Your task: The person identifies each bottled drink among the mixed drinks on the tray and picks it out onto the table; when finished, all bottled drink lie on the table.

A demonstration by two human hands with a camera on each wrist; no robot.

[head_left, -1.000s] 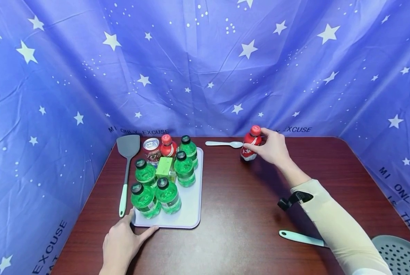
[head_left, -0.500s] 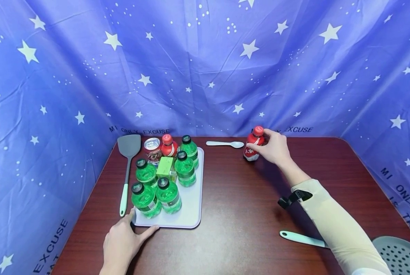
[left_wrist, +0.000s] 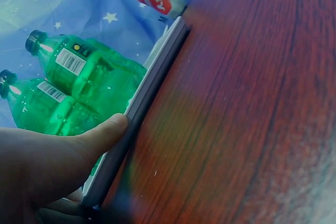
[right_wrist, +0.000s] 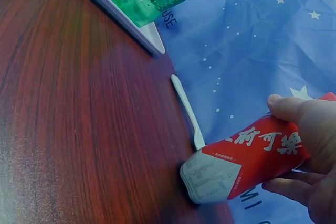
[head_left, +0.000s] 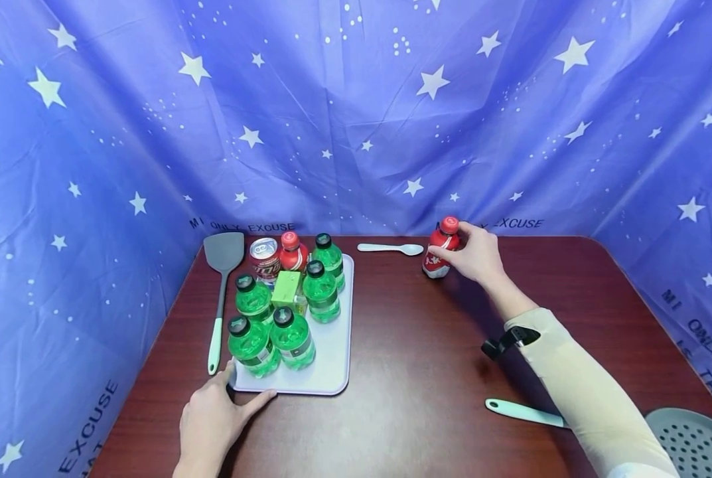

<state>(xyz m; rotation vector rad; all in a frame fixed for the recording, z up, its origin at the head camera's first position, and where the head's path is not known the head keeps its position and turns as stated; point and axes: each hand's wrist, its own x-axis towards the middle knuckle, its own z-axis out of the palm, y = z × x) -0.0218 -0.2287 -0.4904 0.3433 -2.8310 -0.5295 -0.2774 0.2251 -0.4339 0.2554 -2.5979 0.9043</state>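
My right hand (head_left: pixel 475 255) holds a red cola bottle (head_left: pixel 442 247) with a red cap at the back of the table, thumb on one side and fingers on the other. The bottle stands upright. In the right wrist view its white lower label shows below the fingers. At the near left corner of a white tray (head_left: pixel 332 382), my left hand (head_left: pixel 212 415) grips the rim, thumb along the front edge and fingers at the left side. Several green bottles (head_left: pixel 292 342) with black caps stand on the tray. Among them are a green box (head_left: pixel 286 289), another red bottle (head_left: pixel 292 255) and a can (head_left: pixel 264 259).
A white spoon (head_left: pixel 391 249) lies between the tray and the held bottle. Left of the tray is a grey spatula (head_left: pixel 221 265). A perforated grey skimmer (head_left: pixel 693 445) with a mint handle (head_left: pixel 523 411) lies partly under the right forearm. A blue star curtain (head_left: pixel 356 119) surrounds the table.
The right hand and the red bottle have shifted very slightly right since a second ago, then stayed in place. The left hand stays at the tray corner.
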